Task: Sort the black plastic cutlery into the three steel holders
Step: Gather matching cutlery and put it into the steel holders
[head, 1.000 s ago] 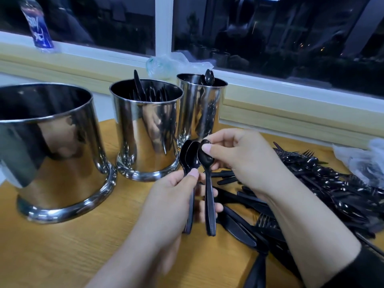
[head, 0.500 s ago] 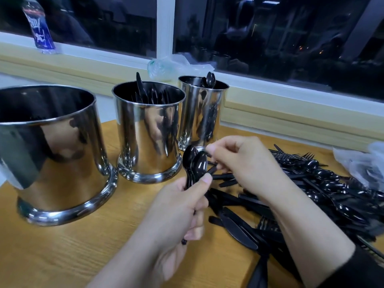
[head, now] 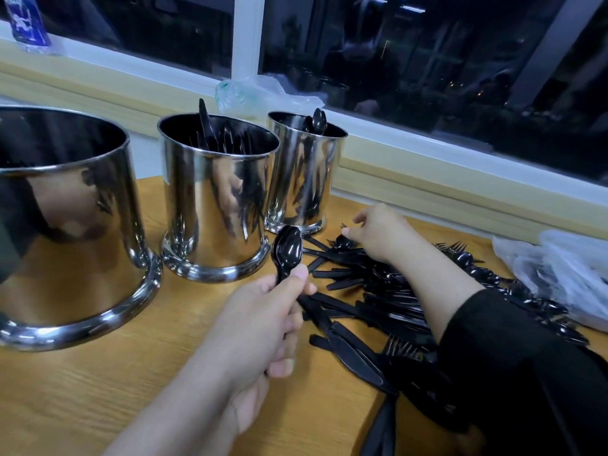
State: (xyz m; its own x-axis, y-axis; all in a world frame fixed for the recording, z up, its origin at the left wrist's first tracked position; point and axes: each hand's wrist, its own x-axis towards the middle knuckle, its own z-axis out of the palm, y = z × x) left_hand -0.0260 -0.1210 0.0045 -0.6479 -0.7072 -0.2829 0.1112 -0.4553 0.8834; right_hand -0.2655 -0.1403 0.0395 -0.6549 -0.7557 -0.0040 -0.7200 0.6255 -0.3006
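Spoons now all bunched in the left hand (head: 260,327): half a sec ago the right hand (head: 378,235) was passing one over at the stack, now it's let go and gone back out to the heap of loose black plastic cutlery (head: 388,301) on the wooden desk (head: 82,390). Means the batch grows, w/ another piece coming; nothing dropped into a holder yet this round.

Left fingers (head: 297,274) wrapped round the stacked glossy black plastic spoons (head: 287,250), bowls up, held just in front of the middle shiny steel cylinder holder (head: 217,205), thumb on the handles. Right arm reaches across the heap; its thumb and forefinger close on a small black plastic fork (head: 342,241) near the base of the narrow far steel holder (head: 304,172), which has spoons. Big near steel holder (head: 65,225) sits left; contents can't tell.
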